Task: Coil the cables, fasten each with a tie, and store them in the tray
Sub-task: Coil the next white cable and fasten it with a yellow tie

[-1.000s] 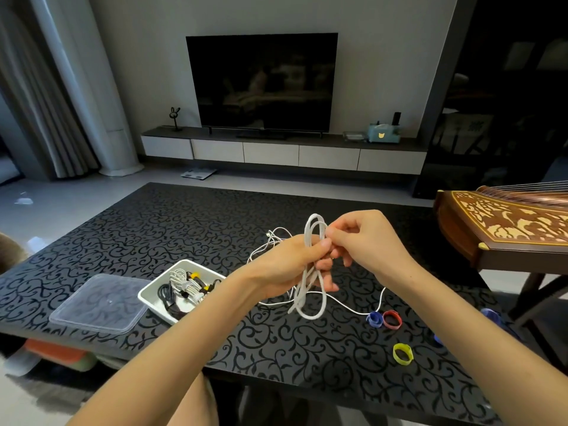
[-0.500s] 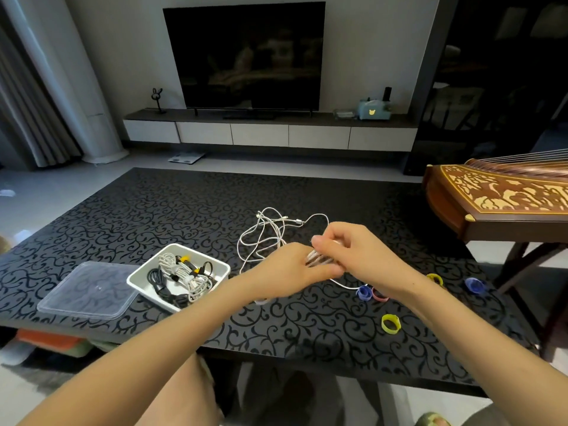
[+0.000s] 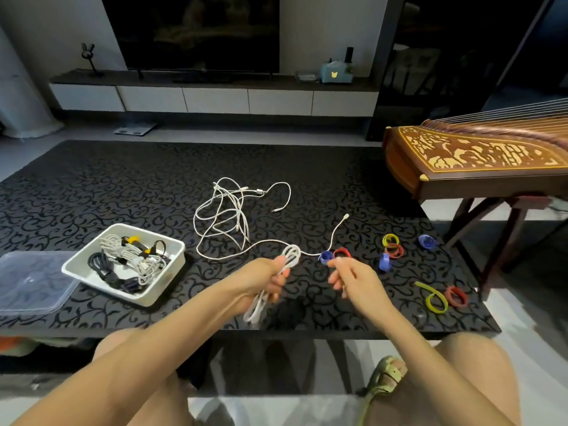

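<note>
My left hand (image 3: 266, 279) is closed around a coiled white cable (image 3: 291, 256), whose loops stick out above and below the fist. The cable's loose tail runs right across the table to a connector (image 3: 346, 215). My right hand (image 3: 352, 279) hovers apart from the coil with fingers spread and nothing in them, its fingertips just short of a blue tie (image 3: 325, 257) and a red tie (image 3: 343, 252). A tangle of loose white cables (image 3: 227, 215) lies further back. The white tray (image 3: 175, 245) at the left holds several tied black and white cables.
More coloured ties lie to the right: yellow and red rings (image 3: 392, 245), two blue ones (image 3: 384, 262) (image 3: 426, 241), a yellow strip (image 3: 434, 299) and a red ring (image 3: 456, 296). A clear lid (image 3: 30, 281) sits left of the tray. A wooden zither (image 3: 476, 158) stands beyond the table's right edge.
My right hand has let go of the coil and moved right toward the blue and red ties. My left hand keeps the coil, lowered near the table. The view has tilted down.
</note>
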{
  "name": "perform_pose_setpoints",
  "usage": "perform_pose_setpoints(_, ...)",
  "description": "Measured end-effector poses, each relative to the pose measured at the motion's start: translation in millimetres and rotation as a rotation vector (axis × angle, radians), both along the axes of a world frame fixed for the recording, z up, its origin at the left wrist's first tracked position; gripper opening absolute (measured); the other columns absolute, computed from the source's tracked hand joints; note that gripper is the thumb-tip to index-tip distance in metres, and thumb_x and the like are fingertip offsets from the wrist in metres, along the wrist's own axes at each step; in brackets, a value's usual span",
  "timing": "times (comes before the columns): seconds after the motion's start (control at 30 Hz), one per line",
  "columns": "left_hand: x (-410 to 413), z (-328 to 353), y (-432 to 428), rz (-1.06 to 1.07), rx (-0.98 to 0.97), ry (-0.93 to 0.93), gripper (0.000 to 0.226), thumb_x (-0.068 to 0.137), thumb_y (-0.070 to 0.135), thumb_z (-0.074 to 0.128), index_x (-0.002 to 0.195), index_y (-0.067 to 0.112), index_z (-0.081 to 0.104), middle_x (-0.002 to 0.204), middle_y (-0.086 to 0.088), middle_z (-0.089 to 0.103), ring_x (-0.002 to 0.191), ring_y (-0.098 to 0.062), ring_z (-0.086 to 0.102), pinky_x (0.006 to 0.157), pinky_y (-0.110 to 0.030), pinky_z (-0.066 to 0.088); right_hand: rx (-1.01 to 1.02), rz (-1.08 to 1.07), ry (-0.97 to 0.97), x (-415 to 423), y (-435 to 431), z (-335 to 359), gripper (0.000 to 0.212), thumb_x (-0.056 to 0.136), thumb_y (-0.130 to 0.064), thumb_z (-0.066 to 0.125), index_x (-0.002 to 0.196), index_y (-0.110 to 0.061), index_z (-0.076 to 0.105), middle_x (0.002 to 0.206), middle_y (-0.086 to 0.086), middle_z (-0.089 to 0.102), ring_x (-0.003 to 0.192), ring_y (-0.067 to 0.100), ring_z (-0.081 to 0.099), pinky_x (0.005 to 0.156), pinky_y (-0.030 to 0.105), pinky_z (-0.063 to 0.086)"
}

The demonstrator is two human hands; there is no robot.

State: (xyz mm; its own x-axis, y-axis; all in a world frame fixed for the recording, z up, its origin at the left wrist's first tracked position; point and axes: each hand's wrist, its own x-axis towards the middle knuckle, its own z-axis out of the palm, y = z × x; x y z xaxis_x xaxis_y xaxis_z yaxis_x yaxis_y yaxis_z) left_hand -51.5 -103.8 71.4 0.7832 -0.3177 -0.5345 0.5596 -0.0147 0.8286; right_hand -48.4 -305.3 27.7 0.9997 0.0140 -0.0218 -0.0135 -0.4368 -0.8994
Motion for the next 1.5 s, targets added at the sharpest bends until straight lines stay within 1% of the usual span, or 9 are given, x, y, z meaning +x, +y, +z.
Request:
perform_pose_setpoints(0.1,9,-8,1,0.187,0.076,-0.148,0.041,0.104,0.03,0.028,0.069,0.015,0.041,0.047,0.01,0.027,0.035,-0.003,0.017,0.041,-0.016,0.018,-0.848,0.038,-0.064,0,-39,-32,0.019,0.094,-0.032,0.055,0.102,-0.019,0.066,0.099,-0.002,0.067,0.092,0.022,0.054,0.074,0.033,0.045)
perform_pose_setpoints(0.2,11,-18,-9,0.292,0.148,-0.173,0.041,0.104,0.029,0.029,0.068,0.013,0.041,0.044,0.009,0.025,0.035,-0.005,0.017,0.038,-0.017,0.014,-1.109,0.119,-0.04,1,-44,-44,0.022,0.094,-0.037,0.052,0.1,-0.018,0.062,0.1,-0.002,0.058,0.098,0.021,0.049,0.08,0.031,0.043)
perform_pose_setpoints(0.27,9,-23,-17,0.315,0.151,-0.133,0.042,0.104,0.031,0.031,0.068,0.013,0.042,0.045,0.008,0.025,0.036,-0.006,0.017,0.04,-0.019,0.014,-0.884,0.063,-0.082,-1,-35,-42,0.019,0.095,-0.03,0.053,0.088,-0.014,0.062,0.083,-0.003,0.055,0.088,0.018,0.052,0.075,0.026,0.04)
perform_pose_setpoints(0.4,0,-25,-29,0.298,0.103,-0.13,0.042,0.096,0.045,0.047,0.068,0.014,0.047,0.047,0.008,0.027,0.038,-0.007,0.02,0.04,-0.019,0.018,0.404,0.0,0.178,-19,-6,-10,0.013,0.089,-0.007,0.061,0.077,-0.009,0.065,0.065,-0.001,0.06,0.057,0.006,0.051,0.055,0.016,0.038)
perform_pose_setpoints(0.57,-14,-20,-31,0.125,-0.078,-0.236,0.037,0.078,0.051,0.065,0.071,0.016,0.057,0.051,0.008,0.022,0.041,-0.007,0.018,0.038,-0.018,0.02,0.97,0.181,0.355,-32,8,27,0.012,0.08,-0.007,0.055,0.088,0.0,0.059,0.062,0.003,0.056,0.059,0.011,0.051,0.054,0.022,0.039)
perform_pose_setpoints(0.77,-20,-7,-23,-0.027,-0.13,-0.411,0.018,0.083,0.038,0.067,0.075,0.023,0.074,0.05,0.014,0.045,0.042,-0.004,0.026,0.039,-0.015,0.024,1.05,0.19,0.416,-33,15,40,0.021,0.082,-0.007,0.053,0.1,0.001,0.061,0.058,0.001,0.044,0.053,0.011,0.04,0.05,0.022,0.035)
perform_pose_setpoints(0.87,-16,-3,-20,0.034,-0.14,-0.371,0.033,0.071,0.04,0.076,0.059,0.021,0.053,0.053,0.007,0.028,0.044,-0.007,0.021,0.039,-0.017,0.022,1.083,0.233,0.514,-35,11,45,0.012,0.08,-0.009,0.055,0.089,-0.002,0.06,0.051,-0.003,0.035,0.044,0.008,0.029,0.043,0.02,0.024)
perform_pose_setpoints(1.07,-14,8,-11,-0.056,-0.168,-0.224,0.037,0.09,0.011,0.059,0.058,0.021,0.042,0.05,0.008,0.022,0.039,-0.005,0.018,0.037,-0.016,0.021,0.405,0.315,0.411,-44,2,61,0.018,0.086,-0.008,0.059,0.068,-0.009,0.064,0.04,-0.001,0.043,0.039,0.008,0.031,0.045,0.021,0.021)
perform_pose_setpoints(1.5,-25,23,-22,-0.027,-0.41,0.032,0.031,0.078,0.007,0.057,0.056,0.019,0.038,0.045,0.009,0.021,0.032,0.0,0.019,0.032,-0.013,0.021,0.793,0.386,-0.155,-46,-1,101,0.02,0.082,-0.033,0.068,0.08,-0.015,0.075,0.115,0.009,0.067,0.117,0.024,0.057,0.102,0.032,0.043)
